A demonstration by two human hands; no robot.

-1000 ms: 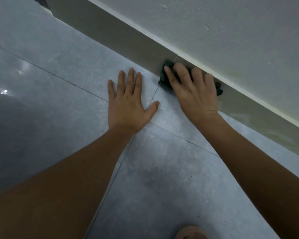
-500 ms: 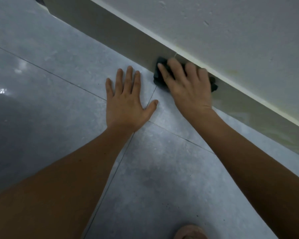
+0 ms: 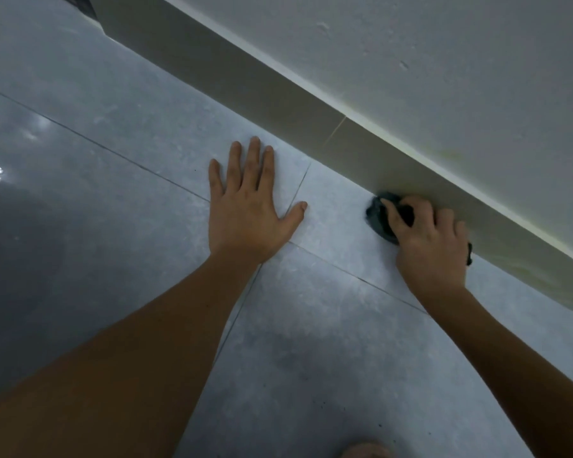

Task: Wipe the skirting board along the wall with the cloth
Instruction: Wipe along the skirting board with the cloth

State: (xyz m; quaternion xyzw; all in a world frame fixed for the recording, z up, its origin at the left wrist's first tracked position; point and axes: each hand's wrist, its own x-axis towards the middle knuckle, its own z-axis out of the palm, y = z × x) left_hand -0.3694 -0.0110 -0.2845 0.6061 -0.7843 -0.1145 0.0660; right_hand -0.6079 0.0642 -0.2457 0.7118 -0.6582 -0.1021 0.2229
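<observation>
- Right, I am looking down at the grey tiled floor (image 3: 311, 358) running under both my arms, with the white wall (image 3: 444, 77) rising along its far edge.
- The skirting board (image 3: 245, 84) is lying as a beige band where floor meets wall, crossing from the upper left corner of the view to the right edge, with yellowish marks showing near that right end.
- My left hand (image 3: 248, 209) is resting flat on the tile, fingers (image 3: 252, 160) spread and gripping nothing, bracing my weight near the board.
- My right hand (image 3: 427, 239) is curling its fingers round the dark cloth (image 3: 379, 219), bunching it at the foot of the skirting board, where it is touching both board and floor.
- I am judging this as mid-wipe; the next stroke is calling for steady pressure into the board's face while sliding along it, lifting the cloth clear of the floor tile.
</observation>
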